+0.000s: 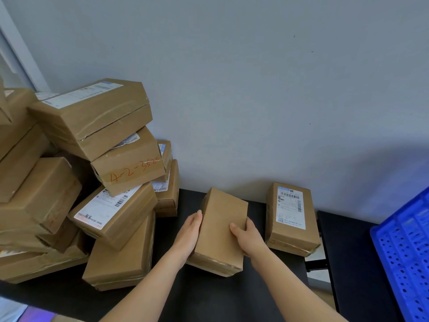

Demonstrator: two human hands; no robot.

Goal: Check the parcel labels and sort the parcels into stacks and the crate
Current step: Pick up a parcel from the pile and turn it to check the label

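Observation:
I hold a plain brown cardboard parcel (221, 225) over the black table (209, 296), its visible top face showing no label. My left hand (189, 238) presses flat along its left side with straight fingers. My right hand (247, 237) grips its right side, thumb curled over the top face. To the right, a second parcel (291, 217) lies on the table with its white barcode label facing up. A blue perforated crate (404, 249) stands at the far right.
A tall, untidy pile of brown parcels (76, 177) fills the left side, one marked 4-2-3520 in red (130, 163). A grey wall runs behind the table. A gap shows between the table and a second black surface (348, 252) under the crate.

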